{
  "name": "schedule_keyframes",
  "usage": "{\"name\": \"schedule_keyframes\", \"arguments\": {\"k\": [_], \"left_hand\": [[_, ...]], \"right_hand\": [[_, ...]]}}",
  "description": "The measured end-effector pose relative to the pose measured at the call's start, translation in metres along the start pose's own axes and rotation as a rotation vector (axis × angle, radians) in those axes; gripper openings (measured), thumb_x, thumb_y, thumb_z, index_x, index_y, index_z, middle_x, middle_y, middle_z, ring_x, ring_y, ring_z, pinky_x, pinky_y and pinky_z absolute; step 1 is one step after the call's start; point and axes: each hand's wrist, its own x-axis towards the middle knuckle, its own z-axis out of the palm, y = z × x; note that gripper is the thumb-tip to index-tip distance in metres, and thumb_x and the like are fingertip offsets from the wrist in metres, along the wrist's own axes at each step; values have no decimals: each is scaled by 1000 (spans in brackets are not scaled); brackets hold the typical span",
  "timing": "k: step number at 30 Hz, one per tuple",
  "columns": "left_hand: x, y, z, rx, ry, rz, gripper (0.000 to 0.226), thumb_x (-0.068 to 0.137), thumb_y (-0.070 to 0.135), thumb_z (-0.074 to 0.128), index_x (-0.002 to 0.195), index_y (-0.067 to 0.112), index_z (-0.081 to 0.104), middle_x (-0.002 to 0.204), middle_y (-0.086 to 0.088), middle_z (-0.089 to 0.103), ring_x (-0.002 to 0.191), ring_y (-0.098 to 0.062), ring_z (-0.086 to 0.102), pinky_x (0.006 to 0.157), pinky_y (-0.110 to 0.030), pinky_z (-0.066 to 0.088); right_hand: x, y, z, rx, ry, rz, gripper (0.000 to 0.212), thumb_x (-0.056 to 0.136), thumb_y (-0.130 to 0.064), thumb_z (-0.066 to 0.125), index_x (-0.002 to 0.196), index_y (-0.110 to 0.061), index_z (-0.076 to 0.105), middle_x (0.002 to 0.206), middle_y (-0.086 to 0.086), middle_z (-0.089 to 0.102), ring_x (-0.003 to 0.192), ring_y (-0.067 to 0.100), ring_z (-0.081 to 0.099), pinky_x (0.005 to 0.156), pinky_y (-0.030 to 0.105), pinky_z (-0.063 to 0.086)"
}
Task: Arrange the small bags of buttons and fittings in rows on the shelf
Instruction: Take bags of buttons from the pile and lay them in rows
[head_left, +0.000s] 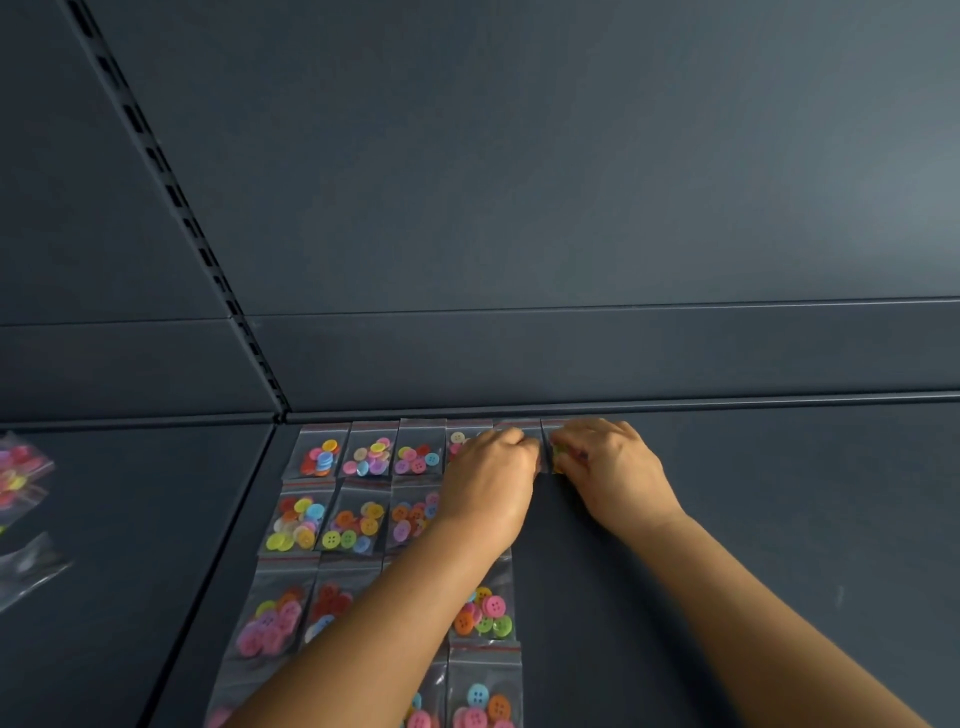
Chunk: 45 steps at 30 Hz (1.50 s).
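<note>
The shelf looks like painted metal, dark grey-blue, smooth and matt, and the back panel above its rear edge has the same dull finish with a soft sheen toward the upper right. The slotted upright at the shelf's rear left corner looks like the same painted metal, punched with dark slots. The small bags are thin clear plastic, glossy and slightly crinkled, with a red strip along each top edge, and the buttons inside look like smooth, shiny coloured plastic.
</note>
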Motion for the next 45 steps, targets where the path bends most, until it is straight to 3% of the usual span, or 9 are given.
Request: {"name": "schedule_keyframes", "arguments": {"k": [7, 11, 13, 18, 30, 45], "left_hand": [[3, 2, 2, 18, -33, -22, 13, 86, 9, 61, 97, 13, 66, 94, -3, 61, 93, -26, 57, 72, -36, 46], [1, 3, -7, 2, -38, -39, 32, 92, 14, 57, 124, 13, 59, 119, -4, 60, 112, -26, 53, 91, -36, 46], [-3, 1, -20, 11, -41, -59, 45, 95, 23, 52, 139, 13, 44, 133, -5, 54, 123, -26, 46, 101, -37, 40], [-32, -21, -58, 55, 24, -164, 55, 97, 36, 47, 145, 16, 32, 143, -5, 43, 132, -24, 37, 110, -36, 30], [-127, -146, -124, 99, 76, -370, 56, 98, 42, 42, 147, 22, 25, 146, 1, 39, 134, -19, 33, 111, -30, 24], [-214, -324, -166, 115, 47, -415, 56, 98, 40, 42, 147, 22, 25, 147, 2, 38, 137, -18, 30, 113, -30, 21]], "right_hand": [[3, 0, -2, -19, -46, 13, 19, 93, -23, 51, 96, -14, 68, 107, -4, 62, 105, 20, 48, 77, 31, 45], [1, -6, -8, -36, -57, 2, 20, 92, -27, 53, 101, -14, 65, 109, -1, 61, 105, 22, 48, 75, 27, 38], [0, -14, -10, -58, -21, -38, 25, 92, -30, 55, 110, -15, 65, 112, 3, 60, 107, 26, 50, 81, 31, 41], [-1, -50, -10, -108, -18, -158, 48, 90, -35, 58, 133, -16, 51, 130, 5, 52, 116, 28, 48, 99, 37, 39], [-5, -202, 46, -116, -135, -426, 56, 93, -45, 47, 143, -21, 37, 145, 0, 40, 132, 21, 36, 111, 33, 27], [-7, -384, 151, -43, -221, -400, 54, 96, -44, 43, 144, -23, 33, 147, -5, 36, 136, 16, 29, 112, 31, 23]]}}
